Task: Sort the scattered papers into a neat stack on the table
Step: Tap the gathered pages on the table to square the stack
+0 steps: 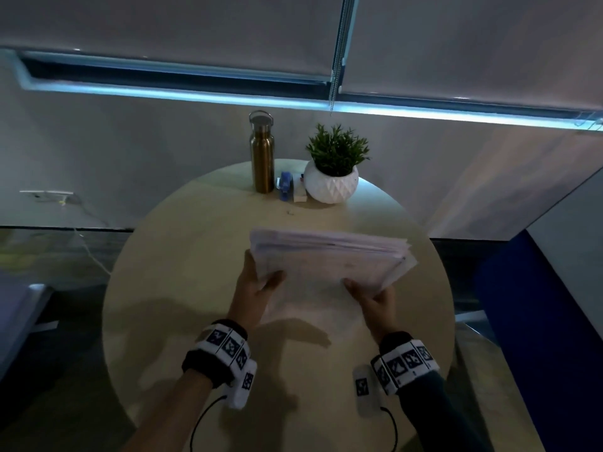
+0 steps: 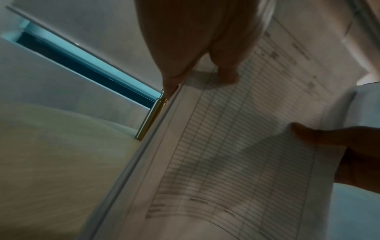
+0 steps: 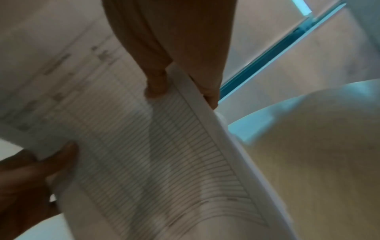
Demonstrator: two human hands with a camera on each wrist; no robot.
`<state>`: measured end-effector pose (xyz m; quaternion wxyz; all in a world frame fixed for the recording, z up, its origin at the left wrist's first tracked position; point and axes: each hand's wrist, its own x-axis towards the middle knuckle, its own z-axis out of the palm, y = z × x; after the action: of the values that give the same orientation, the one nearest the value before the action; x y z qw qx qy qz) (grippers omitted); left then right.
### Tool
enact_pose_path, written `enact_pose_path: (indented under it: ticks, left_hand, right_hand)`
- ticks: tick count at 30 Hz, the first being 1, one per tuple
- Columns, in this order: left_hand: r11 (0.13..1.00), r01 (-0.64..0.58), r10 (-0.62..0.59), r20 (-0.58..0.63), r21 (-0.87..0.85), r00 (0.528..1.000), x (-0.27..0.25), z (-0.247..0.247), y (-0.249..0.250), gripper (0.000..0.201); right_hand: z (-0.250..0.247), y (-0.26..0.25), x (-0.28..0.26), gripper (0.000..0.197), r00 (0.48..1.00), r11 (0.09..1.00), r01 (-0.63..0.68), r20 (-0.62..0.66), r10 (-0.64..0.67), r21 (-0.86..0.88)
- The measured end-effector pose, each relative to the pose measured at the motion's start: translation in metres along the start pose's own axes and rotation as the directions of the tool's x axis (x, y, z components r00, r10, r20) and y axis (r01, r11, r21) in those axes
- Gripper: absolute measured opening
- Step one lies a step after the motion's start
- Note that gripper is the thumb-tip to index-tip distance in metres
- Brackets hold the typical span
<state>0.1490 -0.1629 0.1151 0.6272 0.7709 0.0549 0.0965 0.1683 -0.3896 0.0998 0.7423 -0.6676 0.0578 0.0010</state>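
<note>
- While I watch from the head view, the stack of papers (image 1: 329, 256) is lifted above the round table (image 1: 182, 288), tilted, its far edge raised toward the window.
- My left hand (image 1: 257, 285) clamps the stack's left side, thumb (image 2: 226, 71) on the printed grid sheet and fingers behind.
- My right hand (image 1: 375, 298) pinches the right side likewise, thumb (image 3: 158, 86) on the sheet's face, fingers (image 3: 209, 91) wrapped behind the edge.
- At the table's far rim I see a brass bottle (image 1: 261, 154), a blue stapler (image 1: 286, 185) just beside it, and a potted plant (image 1: 332, 168) in a white faceted pot.
- Roller blinds (image 1: 163, 27) hang behind.
</note>
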Motion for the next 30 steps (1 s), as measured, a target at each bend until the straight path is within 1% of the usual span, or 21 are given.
enact_pose_path:
  ticks: [1, 2, 3, 5, 7, 8, 9, 10, 11, 12, 13, 15, 17, 19, 22, 24, 25, 27, 28, 29, 30]
  left_hand:
    - [1.0, -0.022, 0.022, -0.02, 0.001, 1.0, 0.0, 0.0, 0.001, 0.042]
    - [1.0, -0.028, 0.028, -0.04, -0.002, 0.999, 0.0, 0.0, 0.003, 0.041]
    - [0.999, -0.032, 0.031, -0.059, -0.016, 0.998, -0.001, -0.001, 0.006, 0.041]
    - [0.999, -0.04, 0.037, -0.092, -0.029, 0.995, -0.001, -0.006, 0.007, 0.044]
    - [0.999, -0.019, 0.014, -0.114, -0.044, 0.993, -0.001, -0.015, 0.004, 0.059]
    - [0.999, 0.0, -0.007, -0.122, -0.052, 0.993, 0.0, -0.019, 0.001, 0.071]
    - [0.999, 0.012, -0.018, -0.11, -0.051, 0.994, 0.001, -0.022, 0.0, 0.084]
    - [0.999, 0.018, -0.022, -0.089, -0.045, 0.996, 0.003, -0.024, -0.002, 0.091]
    - [0.999, 0.022, -0.025, -0.075, -0.049, 0.997, 0.004, -0.024, -0.002, 0.091]
    - [0.997, 0.032, -0.036, -0.067, -0.065, 0.997, 0.006, -0.025, -0.001, 0.087]
    - [0.995, 0.05, -0.055, -0.056, -0.087, 0.997, 0.009, -0.025, 0.001, 0.08]
    - [0.993, 0.073, -0.073, 0.005, -0.093, 0.997, 0.012, -0.026, 0.002, 0.066]
    - [0.997, 0.04, -0.038, 0.036, -0.064, 0.999, 0.016, -0.028, 0.001, 0.058]
    - [0.999, 0.003, -0.002, 0.02, -0.051, 1.0, 0.018, -0.028, 0.005, 0.051]
    - [0.997, -0.08, 0.079, -0.03, -0.023, 0.996, 0.02, -0.028, 0.012, 0.041]
    - [0.996, -0.091, 0.091, -0.047, 0.0, 0.995, 0.02, -0.03, 0.01, 0.042]
    - [0.997, -0.079, 0.079, -0.051, 0.01, 0.996, 0.019, -0.029, 0.007, 0.046]
    - [1.0, -0.004, 0.005, -0.037, 0.016, 0.999, 0.013, -0.026, -0.006, 0.058]
    - [0.999, 0.043, -0.042, -0.024, 0.028, 0.999, 0.011, -0.024, -0.012, 0.064]
    - [0.996, 0.078, -0.077, -0.015, 0.042, 0.997, 0.009, -0.022, -0.022, 0.067]
    - [0.994, 0.098, -0.099, 0.004, 0.056, 0.995, 0.007, -0.021, -0.029, 0.066]
  right_hand:
    - [0.007, -0.003, 0.001, 0.021, 0.999, 0.999, 0.035, -0.014, -0.035, -0.018]
    - [0.013, -0.005, 0.001, 0.02, 0.997, 0.997, 0.067, -0.025, -0.068, -0.035]
    - [0.019, -0.008, 0.001, 0.025, 0.995, 0.994, 0.096, -0.028, -0.097, -0.047]
    - [0.024, -0.013, 0.001, 0.028, 0.992, 0.992, 0.124, -0.003, -0.124, -0.036]
    - [0.024, -0.017, 0.001, 0.033, 0.99, 0.991, 0.135, 0.047, -0.135, 0.014]
    - [0.023, -0.018, 0.002, 0.039, 0.988, 0.991, 0.133, 0.074, -0.134, 0.015]
    - [0.024, -0.021, 0.002, 0.047, 0.987, 0.992, 0.126, 0.098, -0.127, 0.014]
    - [0.024, -0.023, 0.004, 0.053, 0.984, 0.991, 0.129, 0.119, -0.13, 0.017]
    - [0.025, -0.026, 0.005, 0.056, 0.981, 0.99, 0.137, 0.133, -0.139, 0.025]
    - [0.025, -0.028, 0.008, 0.056, 0.976, 0.987, 0.157, 0.149, -0.158, 0.017]
    - [0.027, -0.031, 0.011, 0.056, 0.97, 0.984, 0.178, 0.169, -0.176, 0.001]
    - [0.029, -0.034, 0.014, 0.057, 0.961, 0.98, 0.199, 0.2, -0.19, -0.025]
    - [0.032, -0.037, 0.014, 0.049, 0.958, 0.976, 0.21, 0.212, -0.194, -0.053]
    - [0.035, -0.039, 0.011, 0.034, 0.958, 0.974, 0.215, 0.206, -0.198, -0.066]
    - [0.036, -0.043, 0.009, 0.036, 0.964, 0.976, 0.213, 0.17, -0.205, -0.035]
    - [0.037, -0.044, 0.006, 0.031, 0.963, 0.976, 0.217, 0.169, -0.21, -0.021]
    - [0.038, -0.042, 0.006, 0.03, 0.967, 0.98, 0.2, 0.166, -0.194, -0.021]
    - [0.041, -0.034, 0.004, 0.029, 0.977, 0.987, 0.158, 0.149, -0.151, -0.038]
    - [0.044, -0.031, 0.003, 0.029, 0.979, 0.986, 0.159, 0.137, -0.15, -0.055]
    - [0.045, -0.029, 0.003, 0.028, 0.981, 0.983, 0.165, 0.118, -0.154, -0.083]
    - [0.046, -0.028, 0.005, 0.026, 0.983, 0.981, 0.167, 0.091, -0.159, -0.096]
